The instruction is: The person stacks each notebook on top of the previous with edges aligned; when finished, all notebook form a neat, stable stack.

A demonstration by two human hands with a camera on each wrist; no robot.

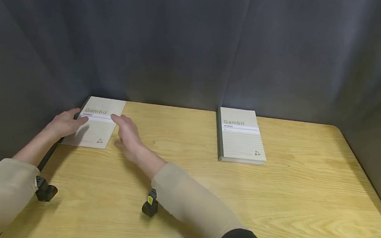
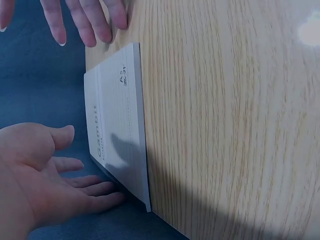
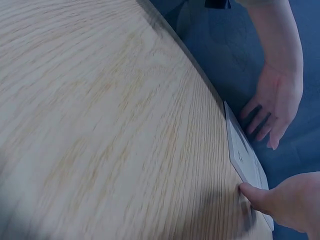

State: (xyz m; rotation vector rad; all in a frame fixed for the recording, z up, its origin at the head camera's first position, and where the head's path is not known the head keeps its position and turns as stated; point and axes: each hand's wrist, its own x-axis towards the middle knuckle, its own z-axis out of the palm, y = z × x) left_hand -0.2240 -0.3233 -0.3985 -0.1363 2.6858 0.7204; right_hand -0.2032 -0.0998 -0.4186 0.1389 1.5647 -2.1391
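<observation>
A pale Gambit notebook [image 1: 94, 132] lies flat at the table's back left corner, its dark spine toward the left edge. My left hand [image 1: 63, 125] is beside that spine, fingers extended and thumb over the cover in the head view. Across from it, my right hand [image 1: 130, 138] is at the notebook's right side with its fingers spread. In the left wrist view, the left hand [image 2: 45, 175] has straight, loose fingers and grips nothing. The right wrist view shows the right thumb [image 3: 255, 194] close to the notebook's edge [image 3: 235, 137]; whether it touches is unclear.
A stack of similar Gambit notebooks [image 1: 240, 139] stands right of centre near the table's back edge. The wooden table [image 1: 287, 199] is bordered by dark grey curtains [image 1: 182, 44] behind and at both sides. Black wrist cameras [image 1: 46, 190] hang from both sleeves.
</observation>
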